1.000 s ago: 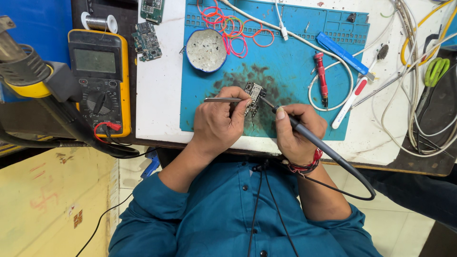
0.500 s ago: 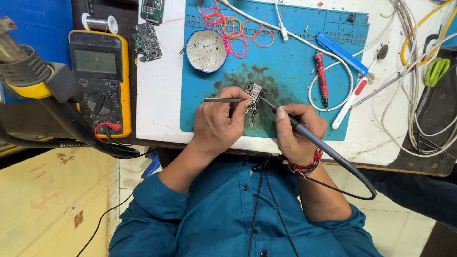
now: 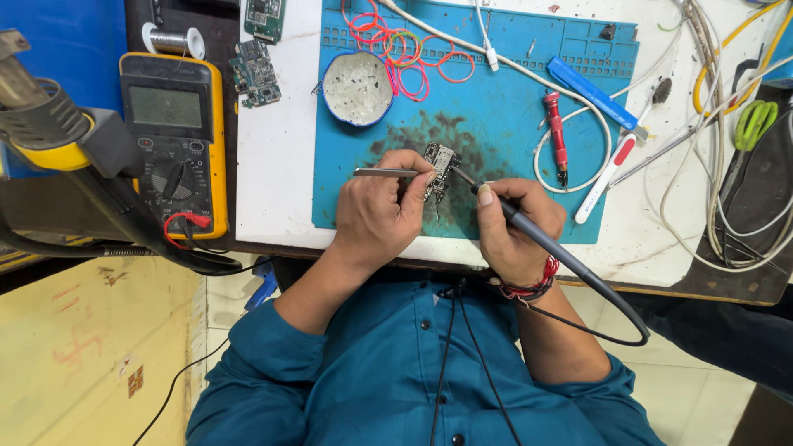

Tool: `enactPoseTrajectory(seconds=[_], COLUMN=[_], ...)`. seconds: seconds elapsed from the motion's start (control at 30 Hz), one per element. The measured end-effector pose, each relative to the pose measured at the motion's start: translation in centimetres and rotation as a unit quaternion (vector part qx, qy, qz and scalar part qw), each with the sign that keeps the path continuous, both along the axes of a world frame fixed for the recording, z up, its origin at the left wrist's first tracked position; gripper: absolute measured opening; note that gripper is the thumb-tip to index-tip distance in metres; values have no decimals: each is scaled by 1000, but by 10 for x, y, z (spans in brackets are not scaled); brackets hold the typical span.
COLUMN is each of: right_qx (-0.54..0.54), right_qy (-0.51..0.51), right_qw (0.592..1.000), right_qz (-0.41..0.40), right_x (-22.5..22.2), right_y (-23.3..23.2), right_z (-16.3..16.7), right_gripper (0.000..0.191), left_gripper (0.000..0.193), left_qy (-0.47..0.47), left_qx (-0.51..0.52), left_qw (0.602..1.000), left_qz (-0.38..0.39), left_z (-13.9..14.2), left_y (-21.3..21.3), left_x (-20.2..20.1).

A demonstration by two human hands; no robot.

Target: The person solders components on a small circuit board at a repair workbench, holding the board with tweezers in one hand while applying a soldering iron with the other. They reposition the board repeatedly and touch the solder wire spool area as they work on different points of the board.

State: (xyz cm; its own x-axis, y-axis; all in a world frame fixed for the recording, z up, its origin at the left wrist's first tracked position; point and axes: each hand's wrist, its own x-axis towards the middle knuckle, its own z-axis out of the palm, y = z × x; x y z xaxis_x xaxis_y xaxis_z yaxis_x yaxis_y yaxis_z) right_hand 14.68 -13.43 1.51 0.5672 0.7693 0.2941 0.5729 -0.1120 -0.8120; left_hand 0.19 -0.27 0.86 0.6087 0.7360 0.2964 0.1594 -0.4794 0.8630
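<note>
Circuit board (image 3: 441,168) on mat (image 3: 512,99), multimeter (image 3: 174,140) left, probably screwdriver (image 3: 556,136) right.

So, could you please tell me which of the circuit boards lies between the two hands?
The small circuit board on the blue mat; the other boards lie near the yellow multimeter.

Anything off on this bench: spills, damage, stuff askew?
Yes: the blue silicone work mat has a dark sooty stain spread around the small circuit board, which looks like burn or flux residue. The round blue-rimmed dish is crusted with grey residue. White and yellow cables lie tangled at the right. No fresh spill or breakage shows.
</note>
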Motion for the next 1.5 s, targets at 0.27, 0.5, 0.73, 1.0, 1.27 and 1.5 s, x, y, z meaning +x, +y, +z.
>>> enactPoseTrajectory(seconds=[0.27,0.5,0.73,1.0,1.27,1.5], right_qx=[0,0,-5,-2,-5,-3], right_qy=[-2,4,1,5,-1,10], right_qw=[1000,1000,1000,1000,1000,1000], right_qz=[7,6,2,8,-1,-2], right_x=[1,0,1,0,0,0], right_y=[0,0,0,0,-1,-2], right_z=[0,0,-1,1,0,0], right_gripper=[11,11,11,11,12,12], left_gripper=[9,9,8,9,8,8], left_qy=[0,11,8,-9,-4,-5], left_qx=[3,-4,-14,-1,-2,-3], left_qw=[1000,1000,1000,1000,1000,1000], left_qz=[0,3,-1,-5,-6,-3], left_z=[-1,-1,0,1,2,1], left_y=[0,0,0,0,1,0], left_x=[0,0,0,0,0,-1])
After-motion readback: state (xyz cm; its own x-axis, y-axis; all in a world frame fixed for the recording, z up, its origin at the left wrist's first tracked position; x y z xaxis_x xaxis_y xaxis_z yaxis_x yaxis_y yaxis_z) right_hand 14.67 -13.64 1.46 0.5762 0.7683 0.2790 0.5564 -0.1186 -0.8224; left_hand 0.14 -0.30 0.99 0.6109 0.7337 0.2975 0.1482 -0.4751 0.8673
